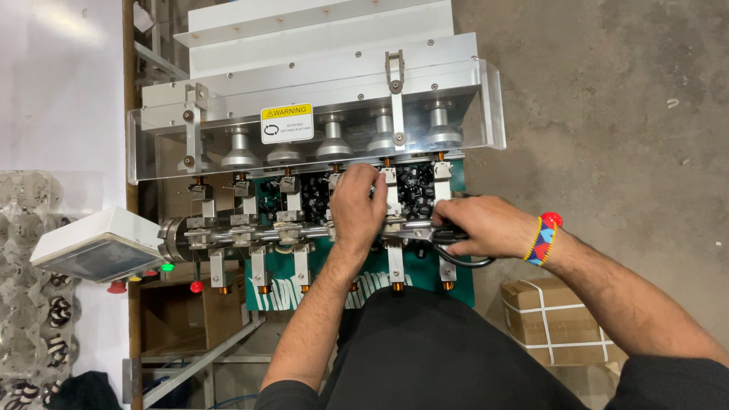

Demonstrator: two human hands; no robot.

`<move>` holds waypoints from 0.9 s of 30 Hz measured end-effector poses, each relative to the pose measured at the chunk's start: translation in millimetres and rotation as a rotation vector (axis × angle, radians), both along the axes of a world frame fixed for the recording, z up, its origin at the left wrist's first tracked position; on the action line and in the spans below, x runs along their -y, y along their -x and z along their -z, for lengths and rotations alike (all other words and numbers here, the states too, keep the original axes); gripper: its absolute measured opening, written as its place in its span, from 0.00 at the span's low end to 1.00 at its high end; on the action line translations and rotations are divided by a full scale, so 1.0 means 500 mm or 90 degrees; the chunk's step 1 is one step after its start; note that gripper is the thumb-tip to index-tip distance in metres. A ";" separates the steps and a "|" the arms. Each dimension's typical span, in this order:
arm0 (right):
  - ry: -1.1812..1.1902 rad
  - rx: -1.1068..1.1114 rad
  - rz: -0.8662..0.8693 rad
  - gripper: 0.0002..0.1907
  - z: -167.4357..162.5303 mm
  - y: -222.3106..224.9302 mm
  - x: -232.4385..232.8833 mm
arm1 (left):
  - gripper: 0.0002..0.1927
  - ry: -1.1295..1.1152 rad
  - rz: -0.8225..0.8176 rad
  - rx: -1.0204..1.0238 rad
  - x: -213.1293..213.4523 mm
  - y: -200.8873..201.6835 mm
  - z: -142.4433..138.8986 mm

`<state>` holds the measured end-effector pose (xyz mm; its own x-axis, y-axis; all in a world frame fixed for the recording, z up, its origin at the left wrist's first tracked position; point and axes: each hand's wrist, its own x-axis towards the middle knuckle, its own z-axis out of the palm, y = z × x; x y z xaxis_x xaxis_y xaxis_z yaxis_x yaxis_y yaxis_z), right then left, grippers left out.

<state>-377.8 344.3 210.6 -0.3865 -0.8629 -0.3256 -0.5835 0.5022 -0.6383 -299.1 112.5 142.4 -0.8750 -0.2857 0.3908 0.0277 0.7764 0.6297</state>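
Closest to me, my right hand (486, 226) is clenched around the black handles of a pair of scissors (444, 237); the metal blades point left along the machine's horizontal steel shaft (250, 235) and end just beside my other hand. A beaded wristband (542, 240) in blue, red and yellow sits on that wrist. My left hand (358, 206) is curled, fingers bent down onto the machine between two of the white upright brackets (393, 199); I cannot tell what, if anything, the fingertips pinch, as the back of the hand hides it. Both hands work over the green plate (281, 281) on the right half of the machine, where small black pieces (414, 190) lie heaped between the brackets.

Lower left, a white control box (95, 244) with a dark screen is tilted beside the shaft end, with red, yellow and green buttons (167, 267) under it. A strapped cardboard box (550, 319) stands on the concrete floor (607, 114) at my right.

Farther off, a row of grey metal spindle heads (334, 144) sits behind a clear guard (304, 121) bearing a yellow and white warning label (287, 123). Beyond that rises the machine's white metal housing (319, 30).
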 end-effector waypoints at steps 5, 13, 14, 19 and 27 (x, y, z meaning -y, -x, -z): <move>-0.073 0.044 0.010 0.26 -0.046 -0.023 -0.065 | 0.04 0.051 0.063 0.074 -0.058 0.015 0.041; -0.071 0.094 0.029 0.25 -0.086 -0.036 -0.046 | 0.06 0.031 0.197 0.006 -0.019 0.025 0.038; -0.075 0.071 0.045 0.26 -0.083 -0.037 -0.033 | 0.08 0.001 0.180 -0.011 0.004 0.018 0.026; 0.007 -0.043 0.074 0.29 -0.036 -0.040 0.059 | 0.13 -0.146 -0.045 0.132 0.142 -0.044 -0.022; 0.001 -0.029 0.055 0.30 0.046 -0.058 0.246 | 0.11 -0.038 -0.014 0.247 0.218 -0.084 0.014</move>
<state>-348.6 221.3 187.7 -0.4739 -0.8262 -0.3046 -0.5669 0.5509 -0.6125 -256.9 3.6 135.2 -0.9479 -0.3181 0.0145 -0.2372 0.7356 0.6345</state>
